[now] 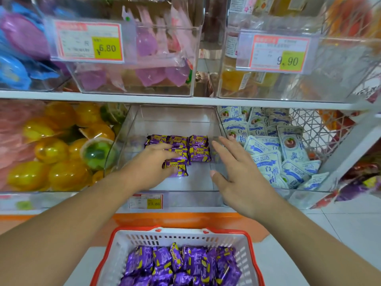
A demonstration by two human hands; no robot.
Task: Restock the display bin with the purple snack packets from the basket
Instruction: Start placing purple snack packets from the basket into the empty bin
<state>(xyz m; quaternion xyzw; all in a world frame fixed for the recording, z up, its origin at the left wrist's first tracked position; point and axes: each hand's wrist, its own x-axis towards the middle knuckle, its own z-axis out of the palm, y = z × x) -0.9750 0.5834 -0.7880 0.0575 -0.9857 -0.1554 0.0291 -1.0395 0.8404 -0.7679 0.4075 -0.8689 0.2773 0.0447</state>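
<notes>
- Packets (pixel 186 148): several purple ones lie in rows on the floor of the clear bin (pixel 132 129) at frame centre; most of the bin floor is bare. Many more packets fill the basket (pixel 245 252) at the bottom centre.
- Left hand (pixel 153 165): reaches into the bin, fingers resting on the nearest packet (pixel 176 168) at the front of the group. Whether the fingers merely press it or pinch it cannot be told; the thumb is hidden.
- Right hand (pixel 239 172): released, fingers straight and spread, holding nothing. It sits at the bin's right wall, beside the white-and-blue pouches (pixel 268 153) in the next compartment.
- Step in hand (judgement): aligning the front packet with the rows behind it. Restocking is at an early stage.
- Risk 1: pushing the front packet too hard would likely shove the back rows out of line, since the wrappers look slick on the smooth floor.
- Risk 2: the right hand is near the pouches; a sweep to the right could knock them.
- Risk 3: the bin front is low; packets stacked close to it could slide out over the price tag (pixel 146 201).
- Risk 4: the basket is heaped; a hasty grab could spill packets to the floor.
</notes>
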